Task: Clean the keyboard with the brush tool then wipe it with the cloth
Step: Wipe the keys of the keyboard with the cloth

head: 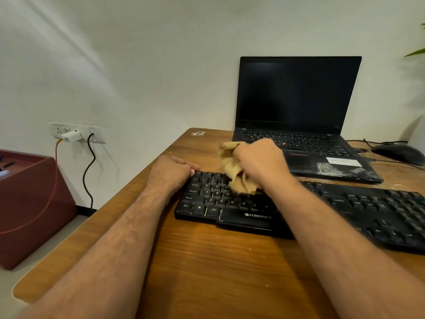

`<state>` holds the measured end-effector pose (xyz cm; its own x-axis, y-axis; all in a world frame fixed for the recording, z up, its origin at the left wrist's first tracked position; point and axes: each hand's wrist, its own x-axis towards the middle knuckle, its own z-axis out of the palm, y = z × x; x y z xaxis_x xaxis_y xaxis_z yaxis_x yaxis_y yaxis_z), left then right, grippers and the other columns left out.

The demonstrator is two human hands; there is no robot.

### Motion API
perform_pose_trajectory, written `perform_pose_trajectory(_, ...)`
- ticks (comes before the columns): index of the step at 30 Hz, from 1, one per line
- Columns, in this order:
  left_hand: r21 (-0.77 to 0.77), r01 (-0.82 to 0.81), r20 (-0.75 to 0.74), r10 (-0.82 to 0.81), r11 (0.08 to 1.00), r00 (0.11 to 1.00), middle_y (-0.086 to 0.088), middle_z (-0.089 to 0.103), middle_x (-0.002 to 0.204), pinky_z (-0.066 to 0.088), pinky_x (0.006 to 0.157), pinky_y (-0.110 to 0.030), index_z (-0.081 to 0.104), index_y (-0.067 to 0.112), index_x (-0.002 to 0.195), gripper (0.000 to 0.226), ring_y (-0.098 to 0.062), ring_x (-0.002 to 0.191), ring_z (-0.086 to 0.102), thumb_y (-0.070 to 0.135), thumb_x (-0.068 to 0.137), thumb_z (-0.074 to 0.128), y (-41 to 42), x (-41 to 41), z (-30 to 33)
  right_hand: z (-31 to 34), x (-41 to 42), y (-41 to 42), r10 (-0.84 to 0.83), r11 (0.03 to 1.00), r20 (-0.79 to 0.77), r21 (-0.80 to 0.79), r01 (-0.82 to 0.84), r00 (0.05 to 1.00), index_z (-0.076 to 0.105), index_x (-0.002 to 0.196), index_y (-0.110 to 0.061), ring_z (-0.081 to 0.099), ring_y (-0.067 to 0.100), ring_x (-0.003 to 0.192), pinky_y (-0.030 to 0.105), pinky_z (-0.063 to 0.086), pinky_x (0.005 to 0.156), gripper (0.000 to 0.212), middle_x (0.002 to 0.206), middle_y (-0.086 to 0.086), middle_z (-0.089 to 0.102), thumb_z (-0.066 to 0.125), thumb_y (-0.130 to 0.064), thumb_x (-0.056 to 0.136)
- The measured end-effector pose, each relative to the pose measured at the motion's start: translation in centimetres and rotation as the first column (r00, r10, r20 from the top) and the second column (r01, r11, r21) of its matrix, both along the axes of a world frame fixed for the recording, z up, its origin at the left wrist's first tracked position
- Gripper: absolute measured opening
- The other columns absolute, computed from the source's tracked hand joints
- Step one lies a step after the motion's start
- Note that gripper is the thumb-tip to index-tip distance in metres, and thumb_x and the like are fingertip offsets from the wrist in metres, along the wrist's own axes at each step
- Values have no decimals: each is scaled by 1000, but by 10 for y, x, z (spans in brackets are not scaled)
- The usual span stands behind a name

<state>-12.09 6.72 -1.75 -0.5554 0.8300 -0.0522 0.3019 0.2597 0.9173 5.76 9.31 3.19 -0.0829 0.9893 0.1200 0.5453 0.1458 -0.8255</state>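
Midway, the right hand (257, 164) bunches a crumpled tan cloth (236, 173) onto the black Zebronics keyboard (230, 203) on the wooden desk (207, 261), fingers of the left hand (172, 171) curled over its far-left corner; firm, row-by-row strokes would best lift grime from its dusty keys.

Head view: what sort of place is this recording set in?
Probably a home or small office workstation: a wooden desk against a wall holds an open laptop, an external keyboard and a mouse.
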Motion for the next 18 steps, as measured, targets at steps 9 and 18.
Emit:
perform_pose_trajectory(9,13,64,-198,-60,998,978,1,72,109,51,102,-43,76,28,100,13,-16,104,66,24,97,64,-8,6,2,-7,20,6,114,975,13,192,-114,993,73,99,-25,65,6,73,18,46,59,12,88,-6,72,75,-29,88)
perform_pose_trajectory(18,-250,586,-284,-637,771,717,12,32,161,18,126,-41,-11,47,157,162,-17,149,29,70,34,93,-46,-9,-5,-18,-6,-11,334,850,572,162,-502,749,63,131,-41,58,24,112,45,52,98,55,123,4,64,56,-9,86)
